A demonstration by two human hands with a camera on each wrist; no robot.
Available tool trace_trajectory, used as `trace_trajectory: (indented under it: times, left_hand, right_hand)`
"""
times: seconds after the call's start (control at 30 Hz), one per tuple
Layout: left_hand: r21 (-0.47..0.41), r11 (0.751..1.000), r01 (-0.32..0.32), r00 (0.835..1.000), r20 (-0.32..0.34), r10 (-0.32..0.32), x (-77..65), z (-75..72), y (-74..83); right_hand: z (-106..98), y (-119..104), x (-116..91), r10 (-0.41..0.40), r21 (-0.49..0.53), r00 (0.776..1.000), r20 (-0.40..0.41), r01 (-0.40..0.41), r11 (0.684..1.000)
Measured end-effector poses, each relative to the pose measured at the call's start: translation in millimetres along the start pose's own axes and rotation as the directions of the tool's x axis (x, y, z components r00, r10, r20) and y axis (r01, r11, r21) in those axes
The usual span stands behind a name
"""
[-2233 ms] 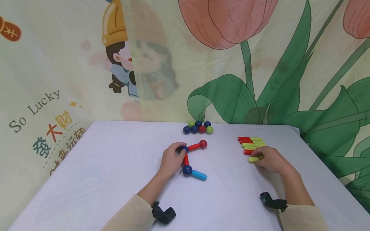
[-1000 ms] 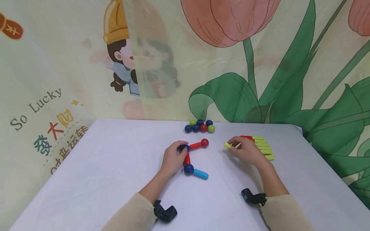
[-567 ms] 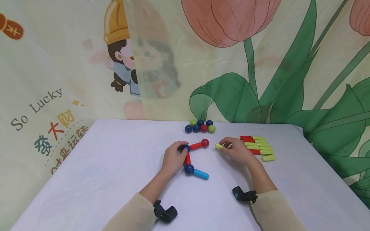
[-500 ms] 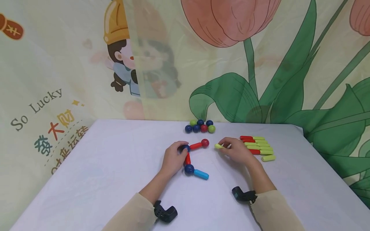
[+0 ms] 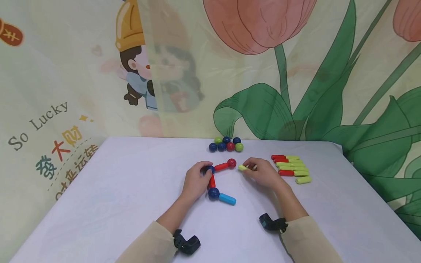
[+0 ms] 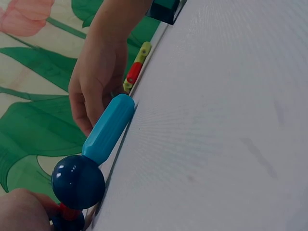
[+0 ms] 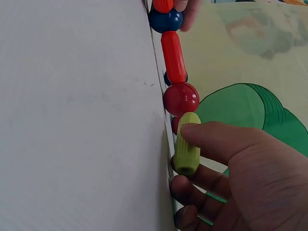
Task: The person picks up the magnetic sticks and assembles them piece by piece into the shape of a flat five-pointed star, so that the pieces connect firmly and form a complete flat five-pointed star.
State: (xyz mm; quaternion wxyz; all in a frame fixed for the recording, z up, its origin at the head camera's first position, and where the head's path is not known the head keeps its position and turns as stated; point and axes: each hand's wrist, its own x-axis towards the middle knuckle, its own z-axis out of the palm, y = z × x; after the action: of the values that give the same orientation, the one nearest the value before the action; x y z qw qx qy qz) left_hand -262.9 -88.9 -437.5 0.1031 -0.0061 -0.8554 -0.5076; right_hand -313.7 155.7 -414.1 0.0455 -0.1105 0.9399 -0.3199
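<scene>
My left hand [image 5: 196, 181] grips a dark blue ball [image 5: 211, 169] of a joined ball-and-stick shape. From that ball one red stick [image 5: 221, 167] runs right to a red ball [image 5: 231, 163]. A second red stick [image 5: 212, 181] leads down to another dark blue ball [image 5: 213, 194], which bears a light blue stick [image 5: 227, 199]. My right hand [image 5: 263, 172] pinches a yellow-green stick [image 7: 188, 147] between thumb and fingers. Its tip points at the red ball; in the right wrist view the two look very close, and I cannot tell whether they touch.
Several loose balls [image 5: 222, 147], blue, red and green, sit in a cluster at the table's back edge. On the right lie rows of red and yellow-green sticks [image 5: 291, 165], with a single yellow-green stick [image 5: 303, 180] nearest me. A printed cloth [image 5: 184, 73] hangs behind the white table [image 5: 131, 204].
My right hand took a yellow-green stick from the right-hand rows and carried it left, up beside the red ball. The left hand has kept its grip on the blue ball.
</scene>
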Motion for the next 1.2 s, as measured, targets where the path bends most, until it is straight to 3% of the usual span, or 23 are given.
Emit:
trace_trajectory:
  times: [0.4, 1.2]
  left_hand:
    - [0.000, 1.000, -0.010, 1.000, -0.011, 0.010, 0.1, -0.8, 0.4]
    - [-0.008, 1.000, -0.002, 1.000, -0.005, 0.002, 0.0, 0.0, -0.6]
  right_hand:
    - [5.7, -3.2, 4.0, 0.008, -0.032, 1.000, -0.029, -0.009, 0.999]
    - [9.7, -0.9, 5.1, 0.036, 0.002, 0.997, -0.073, -0.036, 0.999]
